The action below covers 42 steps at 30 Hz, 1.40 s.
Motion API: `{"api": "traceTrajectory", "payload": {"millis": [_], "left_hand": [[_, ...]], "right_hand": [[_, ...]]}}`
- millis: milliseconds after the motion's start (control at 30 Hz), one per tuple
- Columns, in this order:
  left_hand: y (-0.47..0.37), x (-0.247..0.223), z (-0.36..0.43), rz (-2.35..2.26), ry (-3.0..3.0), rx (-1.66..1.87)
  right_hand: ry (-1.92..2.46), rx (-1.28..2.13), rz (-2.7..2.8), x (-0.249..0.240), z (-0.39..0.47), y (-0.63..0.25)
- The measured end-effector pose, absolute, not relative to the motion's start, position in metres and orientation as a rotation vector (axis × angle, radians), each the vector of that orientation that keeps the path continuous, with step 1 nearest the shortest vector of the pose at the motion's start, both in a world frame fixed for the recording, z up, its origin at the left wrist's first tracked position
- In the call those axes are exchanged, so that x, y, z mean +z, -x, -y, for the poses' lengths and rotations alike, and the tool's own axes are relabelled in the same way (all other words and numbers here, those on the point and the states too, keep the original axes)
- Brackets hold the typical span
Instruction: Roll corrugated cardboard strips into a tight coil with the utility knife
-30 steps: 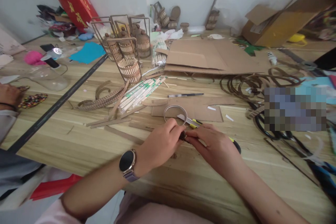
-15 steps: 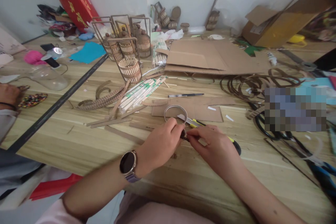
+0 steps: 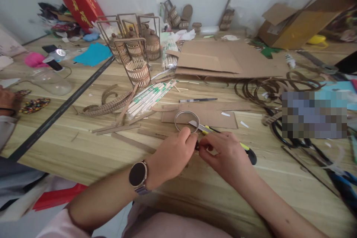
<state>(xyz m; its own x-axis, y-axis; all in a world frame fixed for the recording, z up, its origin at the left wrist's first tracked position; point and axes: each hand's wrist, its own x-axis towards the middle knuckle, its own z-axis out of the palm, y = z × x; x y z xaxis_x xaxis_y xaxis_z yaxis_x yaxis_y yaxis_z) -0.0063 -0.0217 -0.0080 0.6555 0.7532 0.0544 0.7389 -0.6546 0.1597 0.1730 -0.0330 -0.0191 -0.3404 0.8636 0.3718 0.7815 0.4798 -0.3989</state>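
In the head view, at lower centre, the left hand [image 3: 174, 154] has its fingers closed around a small dark piece [image 3: 197, 145], and the right hand [image 3: 224, 156] pinches at that piece's right side. A thin ring [image 3: 187, 122] rises just above the left fingers. The utility knife [image 3: 248, 152] lies behind the right hand; a pen [image 3: 198, 100] rests on the table [image 3: 106, 163] at centre.

Craft workshop, prob. small — wooden table [image 3: 92, 171] w/ cardboard sheets [image 3: 209, 57], utility knife [image 3: 205, 129] & woven baskets [image 3: 138, 72].
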Motion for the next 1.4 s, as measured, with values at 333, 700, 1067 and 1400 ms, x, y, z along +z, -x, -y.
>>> {"api": "traceTrajectory", "payload": {"millis": [333,700,1067,1400], "left_hand": [[0.009,-0.011,0.022,-1.137,-2.823,0.4],[0.011,-0.008,0.025,-0.967,-2.62,0.696],[0.013,-0.008,0.025,-1.003,-2.409,0.816],[0.012,-0.006,0.022,-1.105,-1.879,0.874]], "right_hand": [[1.356,0.227,2.159,-0.01,0.03,-0.178],[1.617,0.007,2.001,-0.01,0.01,-0.227],[1.877,-0.063,1.833,0.001,-0.003,-0.304],[1.396,0.169,1.973,0.009,0.015,-0.24]]}}
